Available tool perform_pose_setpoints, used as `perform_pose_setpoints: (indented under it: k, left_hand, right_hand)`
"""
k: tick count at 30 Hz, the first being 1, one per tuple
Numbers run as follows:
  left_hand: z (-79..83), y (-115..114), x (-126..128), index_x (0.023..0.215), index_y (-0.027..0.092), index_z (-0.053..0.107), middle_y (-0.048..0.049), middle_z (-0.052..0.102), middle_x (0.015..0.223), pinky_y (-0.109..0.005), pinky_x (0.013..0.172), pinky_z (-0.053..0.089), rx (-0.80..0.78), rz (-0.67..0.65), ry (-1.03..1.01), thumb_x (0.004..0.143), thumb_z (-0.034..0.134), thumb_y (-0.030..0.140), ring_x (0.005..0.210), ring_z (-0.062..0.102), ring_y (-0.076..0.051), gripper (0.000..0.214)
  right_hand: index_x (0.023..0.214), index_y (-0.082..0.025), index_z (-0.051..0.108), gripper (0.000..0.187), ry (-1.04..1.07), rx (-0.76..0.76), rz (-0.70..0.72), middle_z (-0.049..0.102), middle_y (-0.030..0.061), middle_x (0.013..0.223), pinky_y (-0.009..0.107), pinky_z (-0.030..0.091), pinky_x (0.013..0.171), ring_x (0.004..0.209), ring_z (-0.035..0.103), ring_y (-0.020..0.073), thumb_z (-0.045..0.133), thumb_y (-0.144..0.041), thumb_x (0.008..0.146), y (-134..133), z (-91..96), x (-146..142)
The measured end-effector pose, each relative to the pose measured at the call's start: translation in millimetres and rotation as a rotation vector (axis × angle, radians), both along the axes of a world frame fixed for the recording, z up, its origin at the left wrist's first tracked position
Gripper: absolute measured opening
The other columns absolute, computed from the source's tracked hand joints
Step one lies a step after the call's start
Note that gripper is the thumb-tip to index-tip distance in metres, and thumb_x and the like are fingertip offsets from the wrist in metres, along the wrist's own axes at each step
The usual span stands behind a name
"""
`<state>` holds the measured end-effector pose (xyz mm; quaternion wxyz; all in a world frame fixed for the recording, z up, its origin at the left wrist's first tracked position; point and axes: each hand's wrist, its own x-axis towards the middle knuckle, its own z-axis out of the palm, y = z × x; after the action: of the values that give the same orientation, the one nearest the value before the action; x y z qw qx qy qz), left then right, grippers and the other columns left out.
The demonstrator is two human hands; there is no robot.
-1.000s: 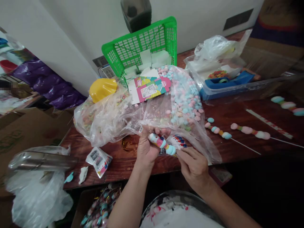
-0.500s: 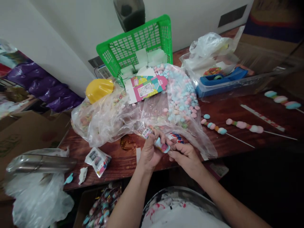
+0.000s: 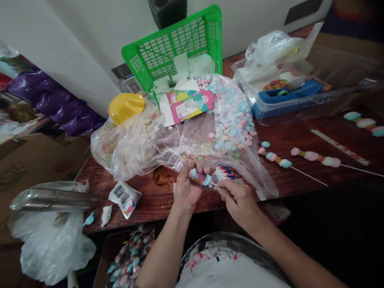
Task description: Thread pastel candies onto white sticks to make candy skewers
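My left hand [image 3: 188, 186] is wrapped round a candy skewer [image 3: 200, 177] with pink and blue pieces. A clear printed wrapper [image 3: 171, 159] sticks out past the fingers of that hand and seems to enclose the candies. Thumb and fingers of my right hand [image 3: 241, 202] pinch the skewer's thin white stick just right of the candies. Behind both hands lies a big clear bag of pastel candies [image 3: 234, 116]. On the right, unwrapped candy skewers [image 3: 274, 157] rest on the table. A stack of printed wrappers [image 3: 125, 199] lies to the left.
A green basket [image 3: 171, 38] stands at the back, a printed card box [image 3: 186, 105] before it. Back right is a clear tub [image 3: 288, 105] with a blue tape dispenser [image 3: 289, 95]. A steel flask [image 3: 54, 200] lies left. Below the table edge, a box holds several wrapped skewers [image 3: 132, 256].
My right hand has drawn slightly right, away from my left, so more of the stick shows. The skewer and wrapper have shifted a little left. The view has tilted slightly.
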<state>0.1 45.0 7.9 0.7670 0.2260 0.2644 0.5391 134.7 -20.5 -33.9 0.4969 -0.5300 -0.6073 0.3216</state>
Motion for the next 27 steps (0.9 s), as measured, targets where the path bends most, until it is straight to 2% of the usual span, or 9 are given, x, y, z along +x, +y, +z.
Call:
perform_pose_setpoints:
  k: [4, 8, 10, 12, 15, 20, 24, 27]
  left_hand:
    - [-3.3, -3.7, -1.5, 0.065, 0.019, 0.043, 0.0053, 0.050, 0.063, -0.046, 0.094, 0.048, 0.093, -0.061, -0.015, 0.066, 0.080, 0.044, 0.066, 0.058, -0.014, 0.045]
    - [-5.8, -4.4, -3.0, 0.067, 0.019, 0.044, 0.0066, 0.049, 0.059, -0.046, 0.093, 0.049, 0.118, -0.084, -0.021, 0.067, 0.079, 0.046, 0.060, 0.057, -0.013, 0.044]
    - [-6.9, -4.4, -2.1, 0.067, 0.019, 0.044, 0.0068, 0.049, 0.058, -0.045, 0.092, 0.049, 0.103, -0.070, -0.024, 0.070, 0.076, 0.046, 0.058, 0.056, -0.012, 0.042]
    - [-7.6, -4.6, 0.0, 0.066, 0.019, 0.045, 0.0066, 0.049, 0.059, -0.044, 0.092, 0.050, 0.086, -0.042, -0.014, 0.073, 0.074, 0.045, 0.058, 0.057, -0.012, 0.040]
    - [-9.0, -6.5, 5.1, 0.065, 0.019, 0.047, 0.0059, 0.050, 0.059, -0.042, 0.092, 0.050, 0.065, -0.003, 0.037, 0.075, 0.072, 0.043, 0.058, 0.058, -0.012, 0.036]
    - [-13.1, -12.9, 12.9, 0.064, 0.018, 0.052, 0.0048, 0.053, 0.058, -0.042, 0.092, 0.050, 0.037, -0.040, 0.090, 0.074, 0.073, 0.045, 0.058, 0.058, -0.012, 0.036]
    - [-13.8, -10.1, 8.3, 0.081, 0.020, 0.062, 0.0001, 0.064, 0.073, -0.046, 0.090, 0.050, -0.028, -0.035, 0.001, 0.064, 0.080, 0.050, 0.081, 0.066, -0.021, 0.039]
    - [-12.7, -3.1, 1.5, 0.082, 0.020, 0.064, 0.0008, 0.065, 0.072, -0.044, 0.088, 0.051, -0.069, 0.056, -0.032, 0.070, 0.077, 0.044, 0.076, 0.066, -0.018, 0.029]
  right_hand:
    - [0.059, -0.019, 0.049, 0.029, 0.058, -0.101, 0.097, 0.048, -0.0042, 0.047, 0.019, 0.034, 0.046, 0.046, 0.045, 0.0094, 0.047, -0.021, 0.088, 3.5, -0.6, 0.4]
    - [0.066, -0.018, 0.054, 0.030, 0.101, -0.145, 0.253, 0.046, -0.0067, 0.041, 0.017, 0.031, 0.038, 0.036, 0.039, 0.0076, 0.039, -0.021, 0.091, 3.6, -0.3, -2.9]
    - [0.069, -0.017, 0.056, 0.031, 0.087, -0.127, 0.288, 0.044, -0.0075, 0.039, 0.016, 0.030, 0.037, 0.033, 0.037, 0.0073, 0.037, -0.021, 0.093, 0.8, -0.6, -7.8]
    - [0.067, -0.017, 0.055, 0.031, 0.046, -0.082, 0.252, 0.045, -0.0065, 0.042, 0.017, 0.030, 0.040, 0.037, 0.039, 0.0078, 0.039, -0.021, 0.093, -2.9, -1.0, -14.2]
    - [0.064, -0.018, 0.052, 0.027, -0.053, 0.033, 0.123, 0.051, -0.0021, 0.052, 0.022, 0.032, 0.049, 0.048, 0.045, 0.0105, 0.044, -0.019, 0.090, -6.8, -2.4, -22.4]
    - [0.072, -0.017, 0.059, 0.023, -0.181, 0.198, -0.064, 0.057, 0.0015, 0.059, 0.025, 0.032, 0.054, 0.051, 0.049, 0.0128, 0.045, -0.014, 0.090, -2.1, -4.5, -20.0]
    - [0.075, -0.017, 0.061, 0.021, -0.253, 0.299, -0.127, 0.064, 0.0043, 0.068, 0.026, 0.037, 0.062, 0.063, 0.059, 0.0160, 0.045, -0.011, 0.088, 3.6, -3.9, -7.1]
    - [0.077, -0.018, 0.061, 0.020, -0.303, 0.349, -0.143, 0.066, 0.0035, 0.070, 0.026, 0.038, 0.063, 0.064, 0.061, 0.0158, 0.046, -0.009, 0.087, 3.4, -4.4, -0.1]
